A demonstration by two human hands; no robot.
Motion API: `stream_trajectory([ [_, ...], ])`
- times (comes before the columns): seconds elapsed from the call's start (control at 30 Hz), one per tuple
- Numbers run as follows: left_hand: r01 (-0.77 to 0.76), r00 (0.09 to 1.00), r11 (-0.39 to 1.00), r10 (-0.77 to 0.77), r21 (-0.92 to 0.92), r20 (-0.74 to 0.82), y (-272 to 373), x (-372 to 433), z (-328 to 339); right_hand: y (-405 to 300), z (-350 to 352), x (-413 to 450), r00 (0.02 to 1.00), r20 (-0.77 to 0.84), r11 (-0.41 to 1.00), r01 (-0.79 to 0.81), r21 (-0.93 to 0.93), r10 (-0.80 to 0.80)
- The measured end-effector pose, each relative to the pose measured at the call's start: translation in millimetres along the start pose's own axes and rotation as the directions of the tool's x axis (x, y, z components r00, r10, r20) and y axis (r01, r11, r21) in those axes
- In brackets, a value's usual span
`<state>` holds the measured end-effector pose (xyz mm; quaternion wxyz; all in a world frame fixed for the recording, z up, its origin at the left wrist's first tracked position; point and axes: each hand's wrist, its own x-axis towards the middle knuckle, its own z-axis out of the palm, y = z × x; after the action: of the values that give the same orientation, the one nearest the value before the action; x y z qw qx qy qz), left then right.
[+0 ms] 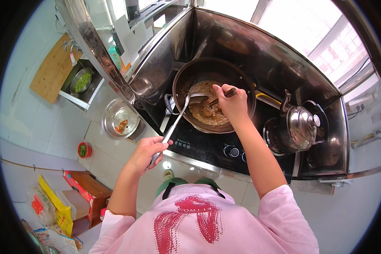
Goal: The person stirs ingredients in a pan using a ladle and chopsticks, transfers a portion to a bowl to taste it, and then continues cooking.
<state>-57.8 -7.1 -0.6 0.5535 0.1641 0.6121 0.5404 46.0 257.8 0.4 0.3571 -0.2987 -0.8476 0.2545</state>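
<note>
My left hand (150, 154) grips the handle of a long metal ladle (177, 122), whose bowl rests down in a dark wok (209, 67). Over the wok's right half, my right hand (233, 102) is closed around dark chopsticks (230, 92). Their lower ends reach into a brown, bubbling sauce (206, 116) with a thicker clump near the tips. Part of the sauce is hidden behind my right hand. The wok sits on a black glass gas stove (203, 149).
A metal kettle (300, 125) stands on the stove's right side. Metal splash panels (273, 60) wrap the back and sides. Left are a bowl with reddish paste (122, 125), a pan of chopped greens (81, 82) in the sink, and a wooden cutting board (50, 71). A red tub (84, 150) is lower down.
</note>
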Motion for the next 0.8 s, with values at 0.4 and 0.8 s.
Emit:
stream_trajectory([
  [0.4, -0.108, 0.987, 0.968, 0.131, 0.228, -0.090, -20, 18, 14, 2, -1, 23, 0.991, 0.103, 0.988, -0.075, -0.134, 0.089],
  [0.8, -0.010, 1.000, 0.996, 0.010, -0.088, 0.002, -13, 11, 24, 12, -3, 27, 0.983, 0.157, 0.582, -0.183, 0.792, 0.095],
])
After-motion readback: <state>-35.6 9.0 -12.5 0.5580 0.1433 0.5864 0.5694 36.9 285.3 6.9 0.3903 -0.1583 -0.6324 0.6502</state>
